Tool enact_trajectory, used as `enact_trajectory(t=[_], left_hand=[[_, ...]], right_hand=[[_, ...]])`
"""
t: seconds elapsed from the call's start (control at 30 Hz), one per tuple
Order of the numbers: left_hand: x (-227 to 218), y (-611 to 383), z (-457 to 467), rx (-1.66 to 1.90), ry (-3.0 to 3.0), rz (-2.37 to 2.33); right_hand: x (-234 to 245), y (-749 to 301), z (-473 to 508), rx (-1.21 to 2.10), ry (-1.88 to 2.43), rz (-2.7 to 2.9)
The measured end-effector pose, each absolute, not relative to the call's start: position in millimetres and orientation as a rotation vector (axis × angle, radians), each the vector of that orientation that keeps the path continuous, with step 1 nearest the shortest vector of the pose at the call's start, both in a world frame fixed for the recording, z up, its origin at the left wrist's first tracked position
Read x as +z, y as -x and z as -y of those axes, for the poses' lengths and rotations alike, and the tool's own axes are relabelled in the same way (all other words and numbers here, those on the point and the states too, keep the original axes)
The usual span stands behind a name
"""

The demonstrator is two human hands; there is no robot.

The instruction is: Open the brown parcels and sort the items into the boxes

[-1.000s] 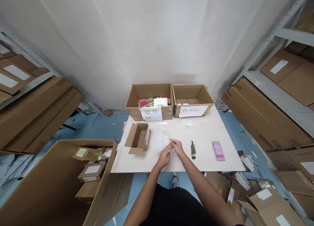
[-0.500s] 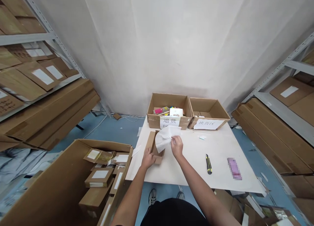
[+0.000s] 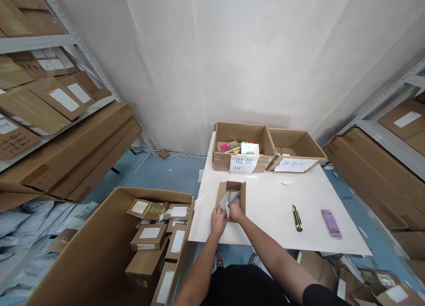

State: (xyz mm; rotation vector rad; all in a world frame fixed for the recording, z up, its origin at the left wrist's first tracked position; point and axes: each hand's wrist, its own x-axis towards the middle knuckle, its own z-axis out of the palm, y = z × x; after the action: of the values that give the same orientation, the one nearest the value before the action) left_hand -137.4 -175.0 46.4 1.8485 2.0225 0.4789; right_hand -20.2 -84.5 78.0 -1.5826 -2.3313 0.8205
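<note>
A small open cardboard box (image 3: 243, 192) stands on the white table in front of me. Crumpled inside it is a thin white sheet (image 3: 229, 199), which looks like packing paper or foam. My right hand (image 3: 236, 212) is closed on the sheet, with its fingers down in the box opening. At the box's near left corner, my left hand (image 3: 218, 221) is curled against the cardboard and close to the sheet's edge; its fingertips are partly hidden. To the right on the table lies a black and yellow utility knife (image 3: 297, 218).
Two labelled cardboard bins (image 3: 244, 163) (image 3: 296, 165) stand at the table's back, the left one holding packaged items. A pixelated purple object (image 3: 331, 224) lies at right. A large carton (image 3: 79, 248) of parcels stands on my left. Loaded shelves (image 3: 96, 105) flank both sides.
The white sheet went from being held spread above the box to crumpled down inside it. My hands came closer together, and the small box now stands straighter. The view shifted slightly.
</note>
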Motion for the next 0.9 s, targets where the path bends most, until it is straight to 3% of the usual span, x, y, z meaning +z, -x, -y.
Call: enact_trajectory(t=[0.27,0.47,0.67,0.9], left_hand=[[73.9,118.8,144.9,0.883,-2.139,-1.843],[118.6,68.9,111.5,1.056,-2.359,-1.471],[167.9,-16.6,89.4,0.955,-2.559,-1.087],[194.5,-153.1,79.0,0.777,-2.625,-0.932]], right_hand=[[93.3,-61.0,105.6,0.446,1.47,2.15],[144.3,-131.6,137.6,0.276,1.674,2.003],[187.3,-217.4,141.2,0.147,1.831,1.867],[195.9,-352.3,159.3,0.101,2.022,1.722]])
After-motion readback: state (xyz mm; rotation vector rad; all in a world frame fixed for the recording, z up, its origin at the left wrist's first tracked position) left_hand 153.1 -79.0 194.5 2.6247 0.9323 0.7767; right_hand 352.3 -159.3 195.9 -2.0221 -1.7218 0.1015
